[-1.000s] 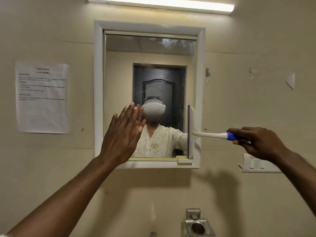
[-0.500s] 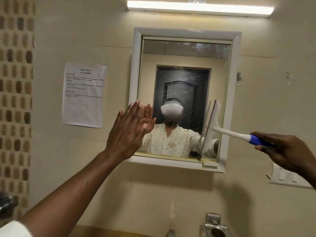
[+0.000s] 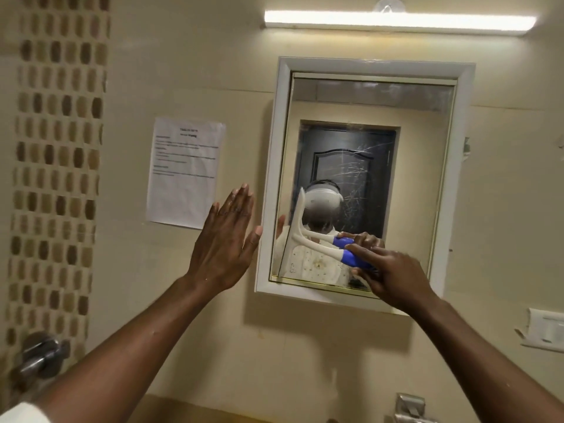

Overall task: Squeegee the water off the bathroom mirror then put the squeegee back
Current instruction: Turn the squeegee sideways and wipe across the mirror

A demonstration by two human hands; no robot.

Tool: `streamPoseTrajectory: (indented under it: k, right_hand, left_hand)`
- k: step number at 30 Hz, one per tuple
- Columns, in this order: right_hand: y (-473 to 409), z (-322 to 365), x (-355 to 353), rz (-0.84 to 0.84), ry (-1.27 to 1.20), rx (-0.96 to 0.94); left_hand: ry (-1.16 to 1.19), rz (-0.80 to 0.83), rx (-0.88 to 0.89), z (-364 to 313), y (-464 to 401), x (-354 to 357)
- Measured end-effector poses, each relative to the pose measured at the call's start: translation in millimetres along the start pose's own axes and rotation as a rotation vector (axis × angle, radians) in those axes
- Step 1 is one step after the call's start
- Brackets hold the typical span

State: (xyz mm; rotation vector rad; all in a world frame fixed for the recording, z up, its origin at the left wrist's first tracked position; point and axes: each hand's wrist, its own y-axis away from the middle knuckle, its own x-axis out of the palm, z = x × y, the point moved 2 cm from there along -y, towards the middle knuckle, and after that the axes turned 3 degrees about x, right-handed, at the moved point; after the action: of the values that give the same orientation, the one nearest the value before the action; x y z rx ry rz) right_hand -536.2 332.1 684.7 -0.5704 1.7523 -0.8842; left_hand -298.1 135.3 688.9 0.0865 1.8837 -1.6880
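The bathroom mirror [image 3: 412,148] hangs on the cream wall in a white frame, with fine streaks over the reflected dark door. My right hand [image 3: 390,273] grips the blue end of the squeegee's handle. The white squeegee [image 3: 297,236] stands with its blade upright against the glass near the mirror's left edge, low down. My left hand [image 3: 227,242] is raised flat with fingers together and thumb apart, just left of the mirror frame, holding nothing.
A printed paper notice [image 3: 184,172] is stuck to the wall left of the mirror. A tube light [image 3: 396,22] glows above. A mosaic tile strip [image 3: 58,148] and a chrome tap [image 3: 42,355] are at the left; a white switch plate [image 3: 546,329] at the right.
The squeegee has swept across the glass from the mirror's right edge to its left edge, my right hand following. My view has shifted left, and my left hand now sits beside the frame.
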Motion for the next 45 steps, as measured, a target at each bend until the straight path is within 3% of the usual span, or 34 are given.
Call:
streamPoseTrajectory:
  k: [7, 24, 32, 45]
  right_hand:
    - [-9, 9, 14, -0.103, -0.019, -0.012]
    - [15, -46, -5, -0.069, 0.026, 0.039]
    - [55, -100, -22, -0.019, 0.062, 0.147]
    - [113, -171, -65, -0.103, 0.168, 0.233]
  left_hand:
    - [-0.004, -0.009, -0.007, 20, 7, 1]
    - [0.055, 0.028, 0.037, -10, -2, 45]
    - [0.15, 0.047, 0.092, -54, -16, 69]
    - [0.215, 0.088, 0.18, -131, -28, 99]
